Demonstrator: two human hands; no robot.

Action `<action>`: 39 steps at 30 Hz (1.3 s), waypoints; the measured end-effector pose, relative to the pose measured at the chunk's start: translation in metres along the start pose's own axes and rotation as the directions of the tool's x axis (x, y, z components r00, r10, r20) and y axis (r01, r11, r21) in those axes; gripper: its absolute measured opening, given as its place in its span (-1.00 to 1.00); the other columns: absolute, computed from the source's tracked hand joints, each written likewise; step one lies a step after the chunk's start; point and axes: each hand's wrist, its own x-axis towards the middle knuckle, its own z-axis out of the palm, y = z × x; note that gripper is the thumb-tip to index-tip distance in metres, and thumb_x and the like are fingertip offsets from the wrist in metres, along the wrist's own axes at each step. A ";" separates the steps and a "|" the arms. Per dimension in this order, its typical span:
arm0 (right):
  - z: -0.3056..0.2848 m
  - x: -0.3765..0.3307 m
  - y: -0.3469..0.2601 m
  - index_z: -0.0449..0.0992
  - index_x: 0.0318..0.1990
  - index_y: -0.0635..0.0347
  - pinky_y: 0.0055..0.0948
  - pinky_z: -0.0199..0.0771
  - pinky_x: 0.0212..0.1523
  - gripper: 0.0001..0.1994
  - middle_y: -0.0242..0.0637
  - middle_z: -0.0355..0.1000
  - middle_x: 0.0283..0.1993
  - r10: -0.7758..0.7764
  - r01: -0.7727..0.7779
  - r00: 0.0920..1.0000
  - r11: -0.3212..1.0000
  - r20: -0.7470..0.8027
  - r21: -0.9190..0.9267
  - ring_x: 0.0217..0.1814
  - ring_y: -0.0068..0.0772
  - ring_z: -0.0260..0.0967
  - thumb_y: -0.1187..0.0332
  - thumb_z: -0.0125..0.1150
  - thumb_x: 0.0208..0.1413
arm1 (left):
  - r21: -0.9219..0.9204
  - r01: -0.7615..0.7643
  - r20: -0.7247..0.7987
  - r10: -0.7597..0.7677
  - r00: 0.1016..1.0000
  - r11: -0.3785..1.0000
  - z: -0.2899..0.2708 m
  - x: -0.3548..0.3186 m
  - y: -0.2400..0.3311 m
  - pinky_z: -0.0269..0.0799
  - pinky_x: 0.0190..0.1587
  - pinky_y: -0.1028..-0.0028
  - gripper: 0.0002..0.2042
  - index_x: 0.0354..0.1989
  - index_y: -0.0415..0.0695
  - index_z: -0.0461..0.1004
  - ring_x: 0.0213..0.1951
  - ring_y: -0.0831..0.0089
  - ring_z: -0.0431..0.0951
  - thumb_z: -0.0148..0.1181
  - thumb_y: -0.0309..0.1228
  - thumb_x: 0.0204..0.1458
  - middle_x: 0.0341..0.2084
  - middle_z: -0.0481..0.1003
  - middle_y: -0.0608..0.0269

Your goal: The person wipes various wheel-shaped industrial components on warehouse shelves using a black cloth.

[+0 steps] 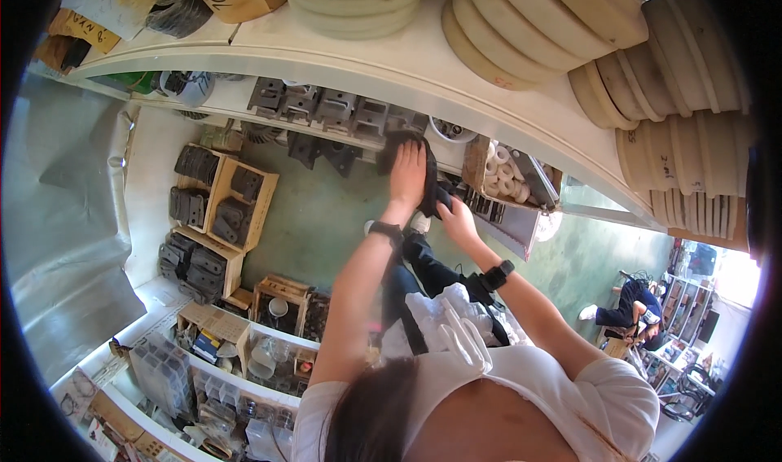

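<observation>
Evidently this is a storeroom, with a green floor [301, 201] spreading beneath the shelves. Overhead from where I stand, a cream upper shelf [366, 65] carries thick pale discs [354, 6] in stacks. Below it, the lower shelf [281, 122] bears a row of dark metal blocks [332, 112], and at the end of that row the person leans in with both hands. The left hand [409, 173] lies with its fingers stretched out over a black cloth-like piece [431, 177], near the shelf's edge; the right hand [458, 220], lower down, has its fingers bent round the lower end of the same piece. Just beside them sits a box [474, 157] of white rings [505, 173]. Wooden crates [262, 210] with dark plates [232, 218] stand on the left, near a large grey sheet [65, 218]. Well off to the right, a co-worker [631, 311] sits bent forward.

The left palm hides part of the black piece, so its full outline is hard to make out, and whatever lies under it can't be seen. The right fingertips are partly hidden. At the rim, the dark fisheye border cuts off the outermost stacks, and the co-worker is too small to read in detail.
</observation>
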 end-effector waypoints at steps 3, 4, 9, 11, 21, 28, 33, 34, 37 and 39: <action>-0.014 -0.003 0.022 0.40 -0.36 0.35 -0.22 0.27 -0.32 -0.70 0.02 0.34 -0.39 0.021 -0.017 0.999 0.992 0.034 -0.126 -0.35 0.01 0.31 0.22 0.02 -0.07 | -0.023 -0.114 0.013 0.114 0.993 0.993 0.001 -0.005 0.012 -0.08 0.20 0.30 -0.56 0.04 -0.27 0.17 0.11 0.18 0.16 -0.15 -0.42 -0.08 -0.01 0.25 -0.01; -0.014 -0.005 0.029 0.39 -0.35 0.37 -0.21 0.27 -0.30 -0.69 0.03 0.34 -0.35 -0.012 0.021 0.999 0.984 0.049 -0.179 -0.32 0.03 0.30 0.22 0.01 -0.07 | -0.032 -0.213 0.021 0.214 0.977 0.977 0.001 -0.008 0.018 -0.08 0.20 0.31 -0.56 0.04 -0.27 0.17 0.11 0.19 0.15 -0.15 -0.41 -0.08 -0.02 0.26 0.00; -0.008 -0.018 0.041 0.37 -0.31 0.40 -0.24 0.26 -0.31 -0.68 0.02 0.35 -0.37 -0.042 0.036 0.999 0.984 -0.026 -0.175 -0.32 0.01 0.30 0.24 0.01 -0.07 | -0.092 -0.221 -0.061 0.216 0.974 0.971 0.006 -0.011 0.028 -0.07 0.19 0.32 -0.54 0.06 -0.27 0.15 0.11 0.23 0.16 -0.15 -0.40 -0.09 -0.03 0.27 0.01; -0.008 -0.017 0.036 0.37 -0.32 0.41 -0.18 0.26 -0.29 -0.66 0.04 0.33 -0.36 -0.046 0.039 0.998 0.991 -0.046 -0.131 -0.30 0.09 0.28 0.23 0.01 -0.08 | -0.100 -0.296 -0.072 0.289 0.954 0.950 0.010 -0.001 0.029 -0.06 0.19 0.38 -0.54 0.06 -0.24 0.16 0.12 0.27 0.15 -0.15 -0.41 -0.08 -0.01 0.26 0.05; -0.014 0.009 0.024 0.36 -0.46 0.42 -0.30 0.28 -0.46 -0.69 -0.09 0.32 -0.59 0.068 -0.071 0.983 0.997 -0.171 -0.010 -0.53 -0.16 0.31 0.23 -0.02 -0.04 | -0.140 -0.145 -0.064 0.137 0.989 0.979 0.023 0.035 0.037 -0.01 0.18 0.47 -0.52 0.07 -0.17 0.17 0.12 0.38 0.18 -0.08 -0.42 -0.12 0.01 0.26 0.17; 0.002 0.015 0.027 0.36 -0.42 0.37 -0.52 0.20 -0.55 -0.69 -0.40 0.26 -0.58 0.200 -0.085 0.960 0.878 -0.199 0.472 -0.57 -0.60 0.14 0.20 -0.01 0.03 | -0.201 -0.147 -0.054 0.138 0.989 0.968 0.032 0.041 0.035 0.00 0.17 0.45 -0.51 0.09 -0.22 0.14 0.10 0.34 0.18 -0.11 -0.43 -0.12 0.00 0.25 0.11; -0.003 -0.021 0.043 0.36 -0.37 0.36 -0.53 0.21 -0.46 -0.69 -0.38 0.28 -0.57 0.120 -0.089 0.981 0.976 -0.150 0.200 -0.49 -0.60 0.17 0.21 0.00 0.02 | -0.280 -0.050 -0.105 0.021 0.994 0.959 0.010 -0.014 0.045 0.08 0.13 0.33 -0.46 0.17 -0.15 0.03 0.09 0.14 0.16 -0.11 -0.44 -0.08 0.04 0.17 -0.04; -0.002 -0.028 0.045 0.36 -0.37 0.36 -0.52 0.22 -0.45 -0.70 -0.37 0.29 -0.56 0.073 -0.043 0.986 0.980 -0.150 0.194 -0.49 -0.59 0.17 0.22 0.00 0.03 | -0.332 -0.026 -0.095 -0.006 0.995 0.943 0.007 -0.021 0.047 0.06 0.14 0.31 -0.44 0.18 -0.15 0.00 0.11 0.10 0.14 -0.11 -0.43 -0.08 0.05 0.15 -0.07; -0.007 -0.034 0.046 0.35 -0.35 0.37 -0.49 0.23 -0.41 -0.72 -0.35 0.30 -0.54 0.169 -0.126 0.982 0.918 -0.082 0.376 -0.46 -0.56 0.18 0.24 -0.01 0.04 | -0.188 -0.054 -0.137 0.028 0.990 0.981 0.013 -0.016 0.046 -0.07 0.19 0.30 -0.44 0.18 -0.22 -0.02 0.15 0.11 0.05 -0.14 -0.39 -0.08 0.05 0.14 -0.06; -0.011 -0.029 0.038 0.36 -0.32 0.36 -0.52 0.22 -0.39 -0.73 -0.36 0.29 -0.53 0.133 -0.067 0.976 0.936 -0.170 0.346 -0.44 -0.58 0.17 0.26 -0.01 0.05 | -0.037 -0.045 -0.104 0.040 0.994 0.998 0.016 -0.007 0.046 -0.18 0.24 0.33 -0.44 0.17 -0.27 -0.03 0.18 0.14 -0.01 -0.18 -0.37 -0.07 0.07 0.12 -0.02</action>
